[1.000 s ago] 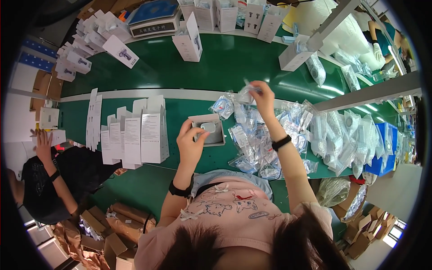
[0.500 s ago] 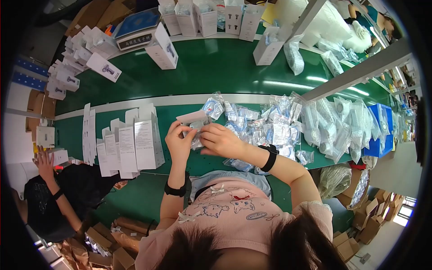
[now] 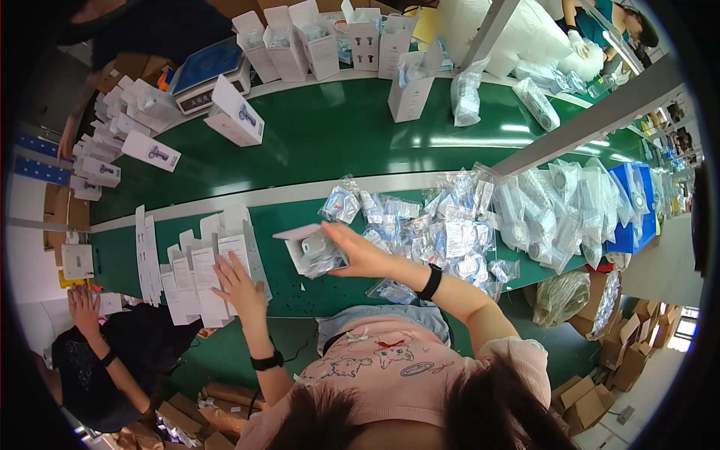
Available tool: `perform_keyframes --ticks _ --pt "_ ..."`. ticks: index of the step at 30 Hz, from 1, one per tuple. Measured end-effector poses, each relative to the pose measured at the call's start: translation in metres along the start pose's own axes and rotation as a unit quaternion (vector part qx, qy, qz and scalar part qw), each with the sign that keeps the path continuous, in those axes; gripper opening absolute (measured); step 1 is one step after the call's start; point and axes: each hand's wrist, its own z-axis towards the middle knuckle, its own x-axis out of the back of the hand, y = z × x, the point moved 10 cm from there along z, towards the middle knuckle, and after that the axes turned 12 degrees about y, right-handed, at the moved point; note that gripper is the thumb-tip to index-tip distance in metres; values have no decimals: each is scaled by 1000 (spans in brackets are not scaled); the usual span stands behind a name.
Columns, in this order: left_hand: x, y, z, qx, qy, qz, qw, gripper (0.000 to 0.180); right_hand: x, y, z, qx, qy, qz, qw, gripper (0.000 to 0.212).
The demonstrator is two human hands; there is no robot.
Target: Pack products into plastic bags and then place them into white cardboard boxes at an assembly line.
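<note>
My right hand (image 3: 351,251) grips a white carton (image 3: 300,264) by its right side, over the middle of the green bench. Its top flap stands open, and a grey item in clear plastic (image 3: 318,246) shows inside. To the left, my left hand (image 3: 241,291) is stretched out with its fingers apart, at the front of a row of flat-sided white cartons (image 3: 204,277). Whether its fingertips press on the nearest carton I cannot tell. Right of the held carton lies a heap of clear bags with blue and white contents (image 3: 457,225).
Bubble-wrapped pieces (image 3: 525,210) and a blue bin (image 3: 631,208) are at the right. Filled cartons (image 3: 315,45) line the back, near a scale (image 3: 214,71). A slanted metal post (image 3: 585,124) crosses the right side. A co-worker's hand (image 3: 84,309) is at far left.
My left hand has left the carton in my right hand and moved left to the carton row. The held carton now shows its open top. My right hand has shifted slightly left.
</note>
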Motion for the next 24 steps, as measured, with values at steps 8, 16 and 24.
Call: perform_keyframes --ticks 8,16,24 --pt "-10 125 -66 -70 -191 -210 956 100 277 19 -17 -33 566 83 820 104" --pt "-77 108 -16 -14 -133 -388 912 103 469 104 -81 19 775 -166 610 95" --pt "-102 130 -33 182 -321 -650 665 86 427 63 -57 -86 718 -597 347 80"
